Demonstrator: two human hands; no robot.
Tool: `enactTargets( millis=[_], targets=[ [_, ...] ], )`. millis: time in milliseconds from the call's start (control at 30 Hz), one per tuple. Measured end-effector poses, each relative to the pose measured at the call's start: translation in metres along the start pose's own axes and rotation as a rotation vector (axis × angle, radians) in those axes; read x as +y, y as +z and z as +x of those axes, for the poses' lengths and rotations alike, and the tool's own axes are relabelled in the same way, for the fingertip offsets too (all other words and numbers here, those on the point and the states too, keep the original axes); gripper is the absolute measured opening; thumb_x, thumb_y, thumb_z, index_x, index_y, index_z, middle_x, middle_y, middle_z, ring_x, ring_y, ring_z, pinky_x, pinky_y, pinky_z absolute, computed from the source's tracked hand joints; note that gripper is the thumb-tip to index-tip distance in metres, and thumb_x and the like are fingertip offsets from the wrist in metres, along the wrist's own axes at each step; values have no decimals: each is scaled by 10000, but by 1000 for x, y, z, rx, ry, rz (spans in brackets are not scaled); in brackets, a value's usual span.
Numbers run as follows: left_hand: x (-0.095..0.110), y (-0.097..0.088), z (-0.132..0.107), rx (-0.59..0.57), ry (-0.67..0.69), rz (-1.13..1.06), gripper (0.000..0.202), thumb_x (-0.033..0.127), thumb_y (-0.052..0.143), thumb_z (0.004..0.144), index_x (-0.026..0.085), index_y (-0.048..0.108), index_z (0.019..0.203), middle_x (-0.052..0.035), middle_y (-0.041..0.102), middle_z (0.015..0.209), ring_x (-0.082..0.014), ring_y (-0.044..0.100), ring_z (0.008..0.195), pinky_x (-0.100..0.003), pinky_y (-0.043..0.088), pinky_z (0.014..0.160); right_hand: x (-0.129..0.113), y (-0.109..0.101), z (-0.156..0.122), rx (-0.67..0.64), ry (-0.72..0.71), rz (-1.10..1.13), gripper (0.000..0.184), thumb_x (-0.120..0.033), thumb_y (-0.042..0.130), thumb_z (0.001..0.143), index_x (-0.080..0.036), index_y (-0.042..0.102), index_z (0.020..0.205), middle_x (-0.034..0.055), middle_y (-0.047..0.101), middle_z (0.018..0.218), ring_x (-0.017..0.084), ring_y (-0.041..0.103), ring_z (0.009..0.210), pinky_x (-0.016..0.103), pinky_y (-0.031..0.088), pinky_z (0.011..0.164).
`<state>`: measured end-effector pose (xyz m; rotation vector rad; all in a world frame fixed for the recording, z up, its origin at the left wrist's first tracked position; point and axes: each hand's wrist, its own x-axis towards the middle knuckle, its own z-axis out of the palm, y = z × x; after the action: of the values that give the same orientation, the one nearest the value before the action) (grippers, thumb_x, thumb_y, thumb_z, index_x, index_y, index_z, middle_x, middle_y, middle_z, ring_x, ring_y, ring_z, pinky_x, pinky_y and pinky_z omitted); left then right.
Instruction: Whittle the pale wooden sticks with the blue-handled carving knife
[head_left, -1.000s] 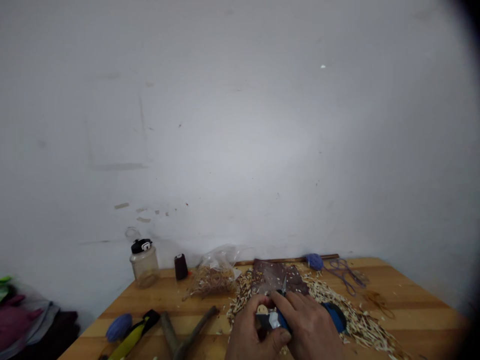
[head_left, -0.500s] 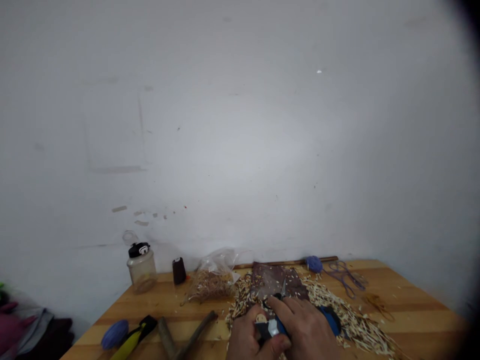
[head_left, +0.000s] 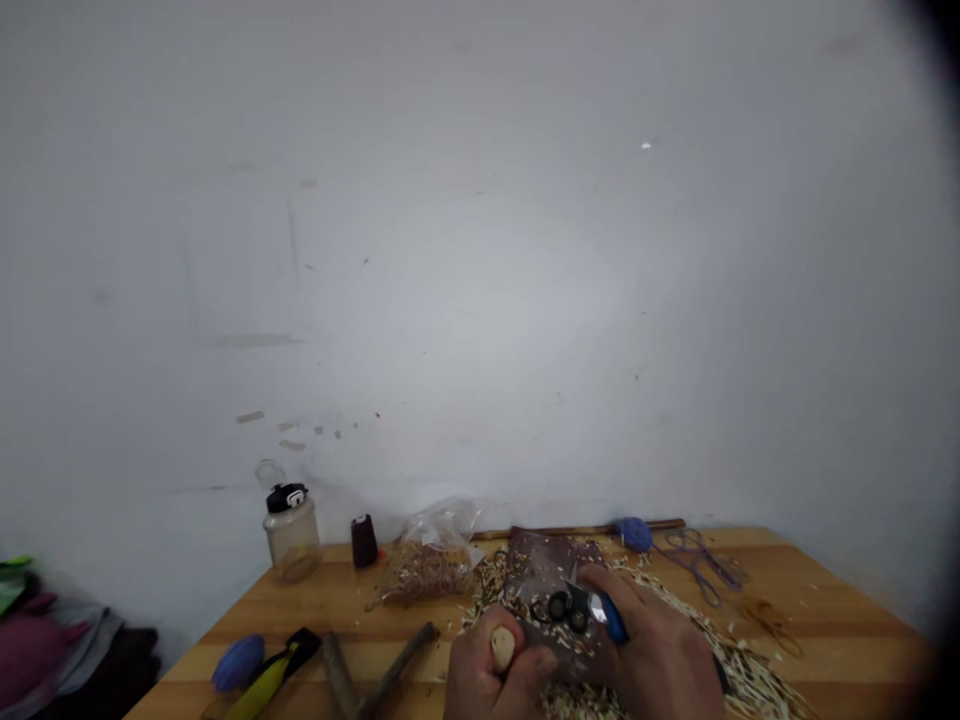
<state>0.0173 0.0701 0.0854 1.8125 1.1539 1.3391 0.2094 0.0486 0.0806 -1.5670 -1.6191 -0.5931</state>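
Observation:
My left hand [head_left: 476, 672] is closed around a wooden stick [head_left: 502, 645], whose pale cut end points up at me. The rest of the stick is hidden by the fingers. To its right, my right hand [head_left: 660, 645] grips a blue-handled knife [head_left: 616, 622] with a shiny metal part toward the left. The knife is apart from the stick. Between and beyond the hands, black-handled scissors [head_left: 568, 608] lie on a dark brown sheet [head_left: 536, 560] strewn with wood chips. Pale shavings [head_left: 750, 680] are heaped right of my right hand.
Along the back stand a clear jar [head_left: 291, 540] with black lid, a dark thread spool [head_left: 364, 540] and a plastic bag [head_left: 431, 560] of curly strands. Purple yarn [head_left: 634, 534] lies at back right. At front left are branch pieces [head_left: 397, 665], a yellow-and-black tool [head_left: 262, 688] and a blue-purple ball [head_left: 238, 662].
My right hand and the knife have moved right and away from the stick, uncovering the scissors. My left hand keeps its hold, and the stick's end now faces the camera.

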Motion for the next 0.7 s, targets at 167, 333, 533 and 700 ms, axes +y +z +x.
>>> enactTargets(
  millis=[167, 333, 533, 700],
  targets=[
    [1, 6, 1, -105, -12, -86, 441, 607, 605, 635, 205, 432, 584, 76, 267, 520, -102, 282, 517, -218, 271, 507, -11, -7, 3, -14, -78, 78, 350, -176, 551, 706, -271, 599, 1039, -12, 709, 884, 157, 671, 713, 233, 502, 619],
    [1, 8, -1, -102, 51, -51, 387, 581, 514, 728, 208, 449, 647, 56, 333, 562, -121, 330, 552, -227, 283, 545, -22, -11, 5, -84, -64, 181, 363, -149, 535, 699, -304, 605, 1020, -22, 705, 885, 151, 667, 731, 227, 496, 639],
    [4, 6, -1, -115, 52, -33, 299, 480, 454, 808, 204, 489, 698, 29, 424, 606, -146, 413, 608, -237, 304, 592, -25, -7, 1, -151, -76, 206, 468, -74, 498, 658, -312, 600, 1048, -13, 696, 925, 156, 655, 761, 230, 479, 682],
    [-1, 4, 0, -167, 34, -91, 237, 432, 554, 745, 197, 520, 736, 25, 461, 635, -146, 425, 634, -239, 332, 613, -26, -5, 2, -191, -103, 181, 511, -43, 504, 613, -310, 602, 1038, -23, 685, 879, 153, 640, 744, 222, 454, 676]
  ],
)
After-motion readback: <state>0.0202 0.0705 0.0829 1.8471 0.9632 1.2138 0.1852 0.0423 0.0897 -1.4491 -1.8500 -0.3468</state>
